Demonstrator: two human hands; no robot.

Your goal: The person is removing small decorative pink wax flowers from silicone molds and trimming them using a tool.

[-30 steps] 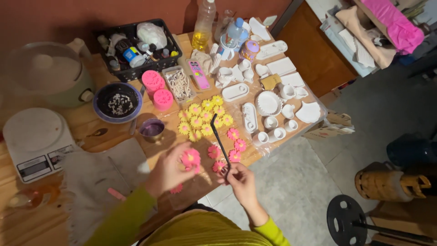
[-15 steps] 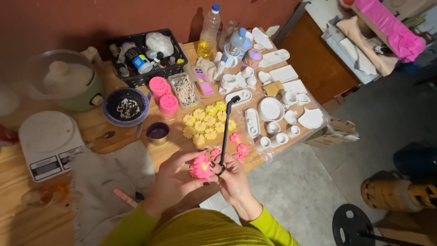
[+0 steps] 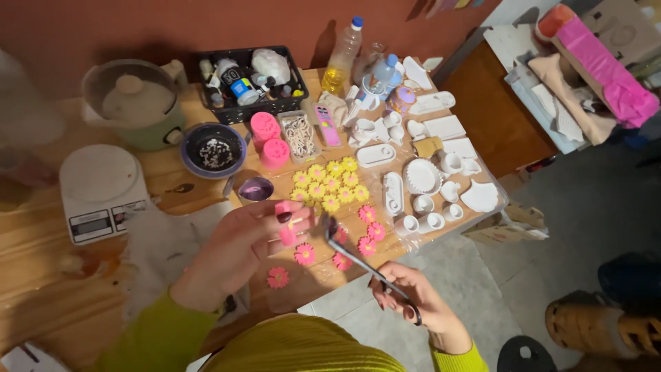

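Observation:
My left hand (image 3: 244, 244) is raised over the wooden table (image 3: 48, 275) and pinches a small pink mould piece (image 3: 284, 222) between thumb and fingers. My right hand (image 3: 412, 297) grips the handle of a long dark spoon-like tool (image 3: 358, 260), whose tip points toward the pink piece. Below them lie pink flowers (image 3: 303, 254) and a cluster of yellow flowers (image 3: 329, 182) on a clear sheet.
A white kitchen scale (image 3: 100, 189), a green pot (image 3: 138, 103), a dark bowl (image 3: 213, 150), a small purple cup (image 3: 255, 189), pink moulds (image 3: 267, 140), a black basket of bottles (image 3: 248, 79), an oil bottle (image 3: 342, 55) and many white ceramic pieces (image 3: 421, 176) crowd the table.
My left hand has swapped the pink flower for a small pink piece held higher. The right hand moved down and right, with the tool now slanted toward the left hand.

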